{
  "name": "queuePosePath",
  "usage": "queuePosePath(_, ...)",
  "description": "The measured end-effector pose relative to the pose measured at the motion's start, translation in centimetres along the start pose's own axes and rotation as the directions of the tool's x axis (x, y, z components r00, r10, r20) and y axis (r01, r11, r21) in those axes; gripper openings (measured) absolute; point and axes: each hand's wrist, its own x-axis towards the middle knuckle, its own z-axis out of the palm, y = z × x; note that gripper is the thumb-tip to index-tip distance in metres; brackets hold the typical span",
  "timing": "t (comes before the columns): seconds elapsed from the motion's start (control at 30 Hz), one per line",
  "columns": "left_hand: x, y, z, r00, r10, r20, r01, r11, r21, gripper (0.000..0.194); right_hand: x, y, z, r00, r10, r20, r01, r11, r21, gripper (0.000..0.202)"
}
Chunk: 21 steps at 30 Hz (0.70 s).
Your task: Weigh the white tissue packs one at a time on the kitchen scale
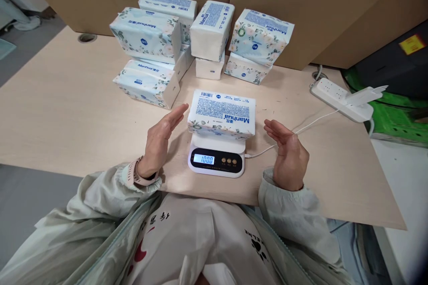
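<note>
A pack of tissues (221, 113) with blue print and flowers lies on a white digital kitchen scale (216, 170). The scale's lit display reads 100.0. To the left of the pack, my left hand (162, 139) is held upright with its fingers stretched out, apart from the pack. On the other side, my right hand (289, 153) also has its fingers extended, with a gap between it and the pack. Neither hand holds anything. A pink watch band (134, 173) is on my left wrist.
Several more tissue packs (145, 35) are stacked in groups at the back, against large cardboard boxes (267, 0). A white power strip (334, 95) lies at the right, and a white cable (312, 125) runs to the scale. The table's front edge is close to my body.
</note>
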Motion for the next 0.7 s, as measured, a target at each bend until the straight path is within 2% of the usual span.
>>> queuePosePath(0.23, 0.1, 0.4, 0.4, 1.000, -0.022, -0.009, 0.022, 1.000, -0.005, 0.049, -0.1, -0.2, 0.2, 0.999, -0.045, -0.007, 0.045, 0.999, -0.028, 0.050)
queuePosePath(0.7, 0.3, 0.1, 0.6, 0.999, -0.043, -0.003, 0.043, 0.998, -0.039, 0.048, -0.6, -1.4, 0.4, 0.999, -0.052, 0.012, 0.053, 0.998, -0.024, 0.041)
